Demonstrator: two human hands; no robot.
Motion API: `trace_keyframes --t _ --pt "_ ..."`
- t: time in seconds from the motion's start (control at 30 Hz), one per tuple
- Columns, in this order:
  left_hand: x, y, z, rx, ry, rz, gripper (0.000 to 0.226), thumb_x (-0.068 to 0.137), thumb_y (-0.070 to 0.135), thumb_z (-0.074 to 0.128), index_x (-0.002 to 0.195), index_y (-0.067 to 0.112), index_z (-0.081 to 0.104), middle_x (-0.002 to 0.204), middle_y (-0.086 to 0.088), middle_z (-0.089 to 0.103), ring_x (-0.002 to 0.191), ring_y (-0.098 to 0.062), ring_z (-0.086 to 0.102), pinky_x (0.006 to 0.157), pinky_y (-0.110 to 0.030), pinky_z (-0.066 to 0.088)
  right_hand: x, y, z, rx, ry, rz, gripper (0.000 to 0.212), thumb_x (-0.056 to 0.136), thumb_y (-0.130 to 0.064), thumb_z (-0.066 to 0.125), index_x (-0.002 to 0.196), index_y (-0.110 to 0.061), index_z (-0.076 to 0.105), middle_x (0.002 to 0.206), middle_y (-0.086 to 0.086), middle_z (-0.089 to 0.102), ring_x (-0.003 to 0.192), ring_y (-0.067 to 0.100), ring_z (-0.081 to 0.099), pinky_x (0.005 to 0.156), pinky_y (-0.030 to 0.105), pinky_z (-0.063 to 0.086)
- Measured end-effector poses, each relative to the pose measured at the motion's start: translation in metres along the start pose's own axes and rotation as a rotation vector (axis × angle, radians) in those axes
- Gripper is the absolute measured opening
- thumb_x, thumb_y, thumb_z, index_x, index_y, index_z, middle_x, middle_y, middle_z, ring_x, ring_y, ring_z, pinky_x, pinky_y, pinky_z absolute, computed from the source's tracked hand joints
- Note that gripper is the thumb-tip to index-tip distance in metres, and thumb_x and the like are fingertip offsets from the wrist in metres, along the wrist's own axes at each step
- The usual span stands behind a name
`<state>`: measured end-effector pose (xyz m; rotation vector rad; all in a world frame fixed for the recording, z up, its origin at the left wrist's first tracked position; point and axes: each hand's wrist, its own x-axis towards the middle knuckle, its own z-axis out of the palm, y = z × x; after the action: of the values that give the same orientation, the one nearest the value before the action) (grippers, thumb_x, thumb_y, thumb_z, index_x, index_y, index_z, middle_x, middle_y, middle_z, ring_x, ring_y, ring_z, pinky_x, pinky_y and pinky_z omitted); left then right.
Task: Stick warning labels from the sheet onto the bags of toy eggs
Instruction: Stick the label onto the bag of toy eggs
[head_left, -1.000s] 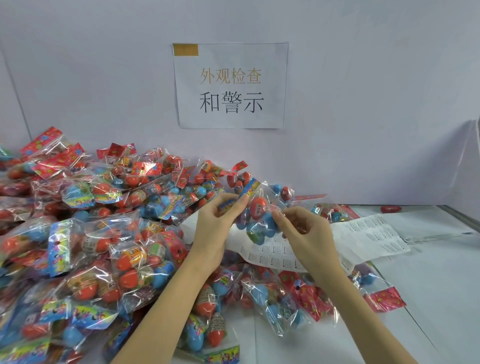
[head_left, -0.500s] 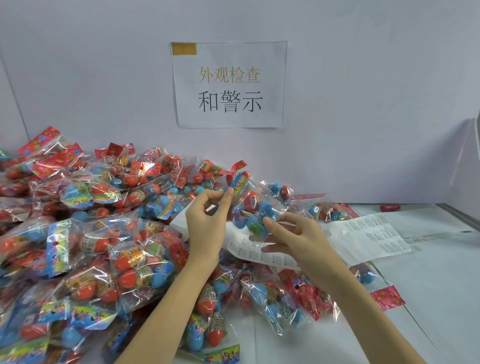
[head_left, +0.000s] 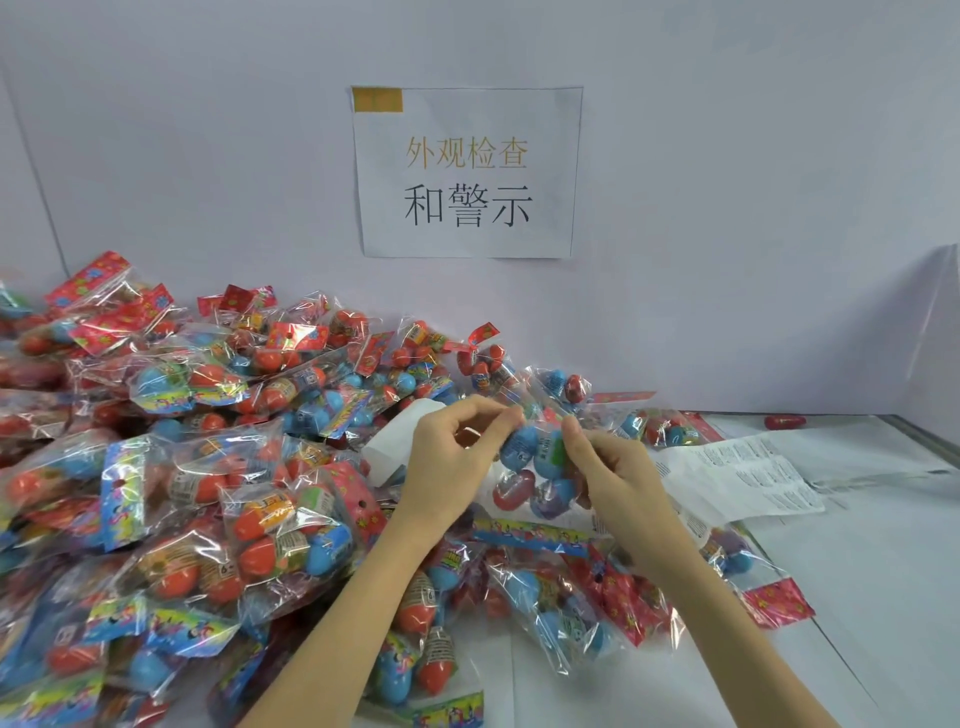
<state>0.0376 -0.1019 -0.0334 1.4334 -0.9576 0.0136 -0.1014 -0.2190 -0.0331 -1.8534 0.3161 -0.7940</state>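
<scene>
both hands hold one clear bag of toy eggs (head_left: 540, 467) up over the heap at centre. left hand (head_left: 447, 462) pinches the bag's upper left edge between thumb and curled fingers; right hand (head_left: 618, 473) pinches its upper right side, fingers bent round the film. inside the held bag — blue eggs at top, a red one and a purple one lower down, its printed header strip (head_left: 535, 535) hanging at the bottom.

label sheet (head_left: 737, 478) lies flat on the white table (head_left: 883, 597) just right of the hands, small printed blocks on it; a curled white part shows behind the left hand. can't tell if a label is between the fingers.

big pile of bags (head_left: 208, 467) fills the left side, each clear bag packed with red, orange and blue eggs and a red or blue header card. more bags (head_left: 597, 613) lie under the forearms. one loose red egg (head_left: 785, 421) sits by the wall, well apart. paper sign (head_left: 467, 171) on the wall.
</scene>
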Motion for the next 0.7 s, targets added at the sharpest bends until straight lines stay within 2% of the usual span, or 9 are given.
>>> trace_keyframes --t 0.03,0.1,0.2,0.27,0.37,0.47,0.53,0.6,0.7 --pt "0.000 -0.001 -0.001 -0.017 0.026 -0.008 0.016 0.098 0.030 0.072 0.091 0.017 0.080 0.082 0.007 0.078 0.079 -0.009 0.072 0.074 -0.018 0.056 0.000 0.000 0.000 -0.012 0.000 0.007 0.061 0.100 -0.057 0.046 0.061 -0.015 0.065 0.057 0.015 0.060 0.049 0.015 0.045 0.052 0.020 0.038" --pt "0.000 -0.001 -0.002 -0.024 0.088 -0.015 0.019 0.097 0.034 0.071 0.090 0.019 0.080 0.083 0.010 0.078 0.081 -0.009 0.073 0.076 -0.016 0.056 -0.001 0.003 0.002 -0.076 0.006 -0.001 0.064 0.103 -0.055 0.043 0.067 -0.008 0.068 0.059 0.011 0.065 0.049 0.019 0.053 0.054 0.023 0.045" --pt "-0.001 0.000 0.001 -0.018 0.128 -0.009 0.020 0.096 0.037 0.071 0.092 0.020 0.080 0.085 0.010 0.078 0.082 -0.010 0.073 0.077 -0.018 0.057 -0.001 0.008 0.006 -0.163 0.050 -0.018 0.066 0.105 -0.054 0.043 0.065 -0.006 0.065 0.054 0.009 0.064 0.041 0.016 0.052 0.048 0.022 0.044" --pt "0.000 0.002 0.000 -0.075 0.116 -0.048 0.025 0.093 0.044 0.069 0.103 0.022 0.077 0.092 0.013 0.076 0.085 -0.006 0.071 0.075 -0.017 0.057 -0.001 0.010 0.005 -0.034 0.101 0.048 0.061 0.106 -0.048 0.045 0.068 -0.006 0.067 0.053 0.010 0.065 0.040 0.014 0.055 0.045 0.020 0.045" --pt "0.003 0.004 -0.003 -0.152 0.095 -0.115 0.039 0.090 0.052 0.067 0.119 0.026 0.068 0.100 0.024 0.072 0.091 -0.002 0.069 0.074 -0.012 0.053 0.003 0.005 -0.003 0.336 0.155 0.180 0.048 0.108 -0.038 0.048 0.091 -0.002 0.075 0.075 0.019 0.076 0.062 0.027 0.074 0.051 0.025 0.054" --pt "0.003 0.003 -0.001 -0.235 0.063 -0.172 0.028 0.092 0.044 0.071 0.112 0.025 0.072 0.098 0.020 0.075 0.094 0.001 0.070 0.069 -0.009 0.053 0.005 -0.002 -0.007 0.560 0.047 0.220 0.037 0.111 -0.028 0.046 0.115 0.000 0.070 0.104 0.021 0.079 0.093 0.036 0.079 0.066 0.028 0.062" --pt "0.003 -0.002 -0.001 -0.250 0.082 -0.201 0.012 0.098 0.033 0.072 0.105 0.025 0.077 0.097 0.016 0.077 0.094 0.001 0.071 0.072 -0.008 0.052 0.005 -0.003 -0.008 0.560 -0.076 0.251 0.030 0.112 -0.019 0.047 0.121 0.003 0.065 0.113 0.023 0.077 0.102 0.039 0.077 0.074 0.035 0.065" --pt "0.004 -0.007 -0.004 -0.254 0.109 -0.214 0.009 0.101 0.025 0.069 0.100 0.026 0.079 0.093 0.012 0.076 0.092 -0.004 0.071 0.073 -0.011 0.053 0.004 0.000 -0.008 0.476 -0.159 0.286 0.023 0.109 -0.013 0.052 0.114 0.005 0.066 0.117 0.025 0.075 0.107 0.038 0.076 0.082 0.044 0.065" --pt "0.007 -0.014 -0.005 -0.156 0.101 -0.206 0.011 0.102 0.019 0.068 0.096 0.021 0.077 0.090 0.006 0.075 0.092 -0.021 0.072 0.080 -0.029 0.058 0.003 0.001 -0.006 0.424 -0.161 0.310 0.035 0.105 -0.036 0.060 0.116 -0.004 0.072 0.119 0.016 0.076 0.107 0.033 0.076 0.085 0.048 0.064"
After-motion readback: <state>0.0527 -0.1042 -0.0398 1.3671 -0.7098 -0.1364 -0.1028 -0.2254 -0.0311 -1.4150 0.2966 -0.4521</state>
